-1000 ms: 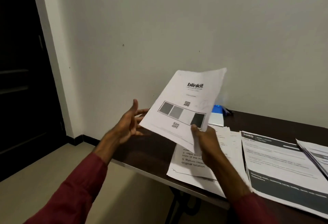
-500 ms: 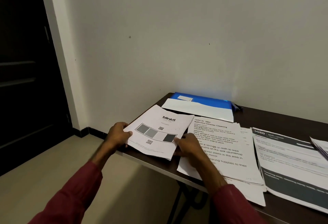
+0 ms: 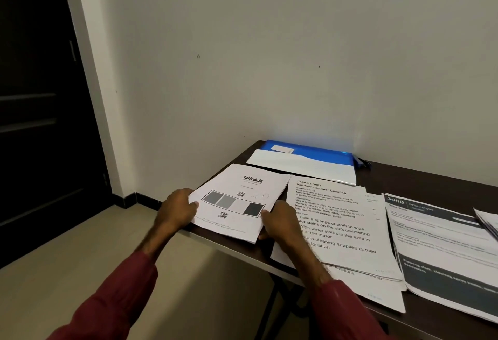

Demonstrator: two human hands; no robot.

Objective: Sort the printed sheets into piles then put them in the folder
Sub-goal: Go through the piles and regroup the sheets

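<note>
The blinkit sheets (image 3: 237, 199), white with grey squares and QR codes, lie at the table's left front corner. My left hand (image 3: 176, 209) grips their left edge and my right hand (image 3: 280, 222) holds their right lower edge. Beside them on the right lies a pile of text sheets (image 3: 342, 221) headed Bathroom Counter Cleaning. Further right is a pile with dark header bands (image 3: 442, 242). A blue folder (image 3: 318, 155) lies at the back by the wall, with a white sheet (image 3: 301, 166) across its front.
The dark table (image 3: 420, 180) stands against a white wall. More sheets (image 3: 489, 221) poke in at the right edge. A dark door (image 3: 35, 113) and bare floor (image 3: 67, 272) are on the left. A blue pen (image 3: 362, 163) lies beside the folder.
The blinkit sheets came down from mid-air onto the table's left front corner. Both hands now hold their edges flat on the table.
</note>
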